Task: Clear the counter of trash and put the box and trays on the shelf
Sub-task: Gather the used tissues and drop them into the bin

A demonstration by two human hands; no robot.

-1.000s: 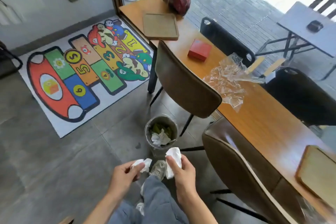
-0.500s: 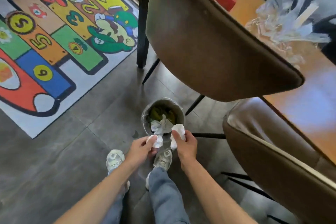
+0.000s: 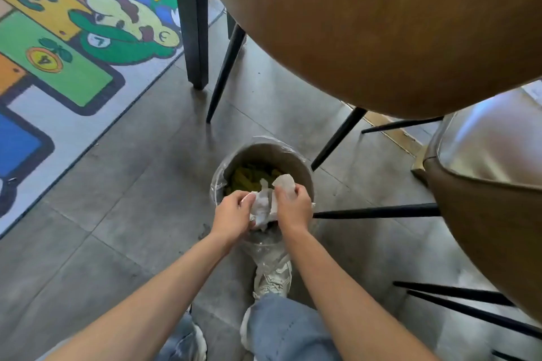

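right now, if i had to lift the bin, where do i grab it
Take the bin by its far rim, coming straight down from above. It stands upright and open, and the near rim is covered by both hands, the left hand and the right hand, holding tissues. Mind the loose liner slipping.

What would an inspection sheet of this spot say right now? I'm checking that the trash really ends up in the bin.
Surface: grey tiled floor; counter top not in view.
Job's things: crumpled white tissues held over the open trash bin, which has a clear liner and holds yellow-green scraps; box and trays not in view.
Clutter: nothing seen on the floor.
Grippers: left hand and right hand each pinch tissue above the bin's near rim.
Cables: nothing seen.
Surroundings: colourful number mat to the left, two brown chairs with black legs to the right, a shoe by the bin.
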